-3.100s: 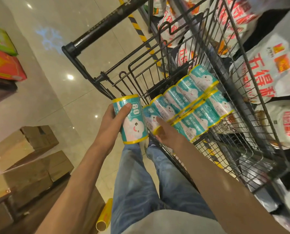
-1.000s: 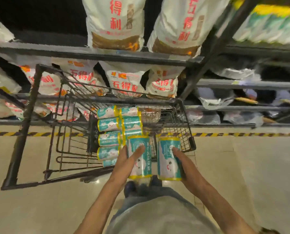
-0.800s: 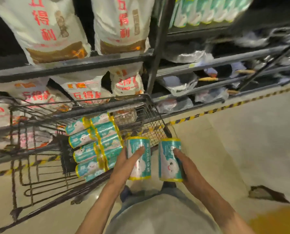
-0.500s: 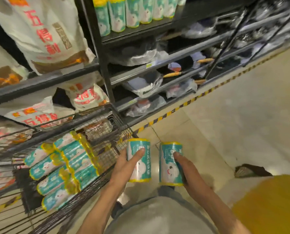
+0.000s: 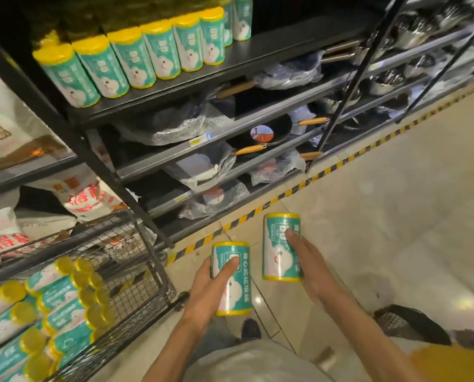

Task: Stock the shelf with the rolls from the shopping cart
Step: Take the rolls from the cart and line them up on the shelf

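My left hand (image 5: 211, 288) grips one upright teal roll with yellow ends (image 5: 234, 295) in front of my waist. My right hand (image 5: 310, 268) grips a second teal roll (image 5: 277, 257), held a little higher and to the right. Both hang over the floor, below the shelving. A row of several matching rolls (image 5: 136, 59) stands along the front of the dark upper shelf (image 5: 271, 55), which is bare to their right. The wire shopping cart (image 5: 150, 274) at lower left holds several more rolls (image 5: 54, 307) lying on their sides.
Lower shelves (image 5: 230, 133) hold wrapped pans with wooden handles. White sacks with red print (image 5: 89, 199) fill the bay at left behind the cart. A yellow-black hazard stripe (image 5: 327, 170) runs along the shelf base. A dark basket (image 5: 404, 323) sits on the floor at lower right.
My view has swung right and up from the cart to the shelf of rolls. The right-hand roll has risen above the left one. Both hands keep their grip.
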